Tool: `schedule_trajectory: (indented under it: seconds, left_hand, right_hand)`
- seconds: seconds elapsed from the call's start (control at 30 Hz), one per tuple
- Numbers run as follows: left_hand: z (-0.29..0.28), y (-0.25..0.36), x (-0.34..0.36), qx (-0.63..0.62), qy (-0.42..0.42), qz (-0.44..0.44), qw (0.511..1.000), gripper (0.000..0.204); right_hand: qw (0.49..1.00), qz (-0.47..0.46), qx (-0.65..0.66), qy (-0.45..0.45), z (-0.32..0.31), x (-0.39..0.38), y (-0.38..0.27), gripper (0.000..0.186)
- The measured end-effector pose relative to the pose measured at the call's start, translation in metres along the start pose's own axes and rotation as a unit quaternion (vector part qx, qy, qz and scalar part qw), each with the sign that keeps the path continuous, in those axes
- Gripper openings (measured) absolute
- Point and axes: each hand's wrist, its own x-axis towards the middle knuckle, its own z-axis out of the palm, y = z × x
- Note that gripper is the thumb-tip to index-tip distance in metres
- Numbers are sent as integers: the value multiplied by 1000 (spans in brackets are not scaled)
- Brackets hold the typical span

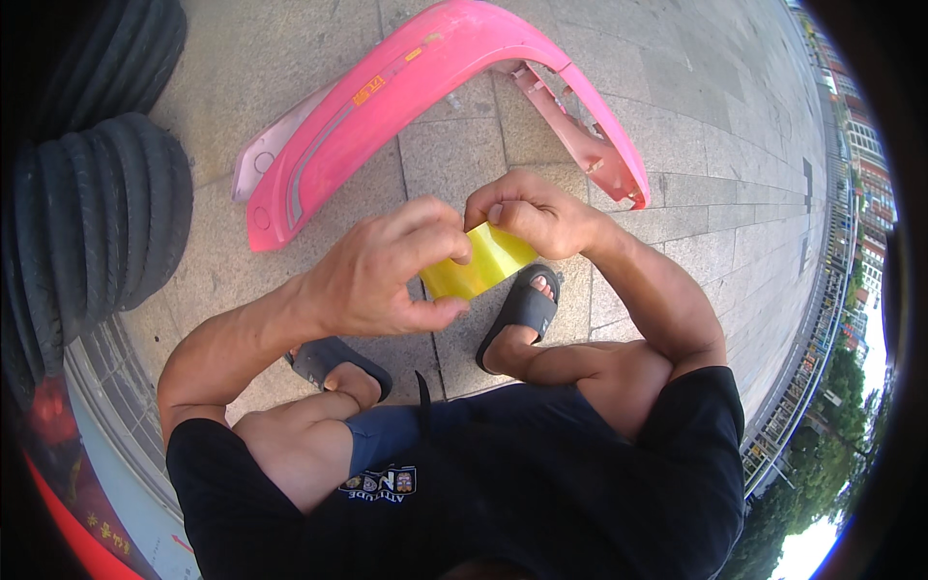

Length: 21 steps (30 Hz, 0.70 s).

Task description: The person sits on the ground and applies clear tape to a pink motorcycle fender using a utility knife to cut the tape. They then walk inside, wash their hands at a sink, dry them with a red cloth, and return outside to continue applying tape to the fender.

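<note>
Between my hands, over the pavement and in front of my knees, a shiny translucent yellow sheet (474, 266) is stretched. My left hand (401, 266) grips its left end, with the thumb at the lower edge and fingers curled over the top. At the upper right, my right hand (532, 213) pinches the sheet's other end between thumb and bent fingers. Beyond my hands lies a curved pink plastic panel (406, 82), shaped like a scooter body cover, with a grey stripe and small yellow stickers. It does not touch my hands.
Stacked black tyres (106, 213) stand at the left. My feet in dark slide sandals (527, 314) rest on grey paving slabs (725, 145). A red and light-blue printed surface (101, 483) is at the lower left. A railing (812, 367) runs along the far right, with trees and buildings behind.
</note>
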Motion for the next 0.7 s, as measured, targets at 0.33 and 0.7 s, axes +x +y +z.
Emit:
schedule_trajectory:
  seconds: [0.33, 0.7]
  left_hand:
    - [3, 8, -2, 31, -12, -4, 999, 44]
    - [2, 4, -3, 29, 11, 9, 999, 45]
  right_hand:
    - [1000, -7, -28, -13, 3, 0, -3, 35]
    - [998, -21, -51, 3, 2, -2, -8, 35]
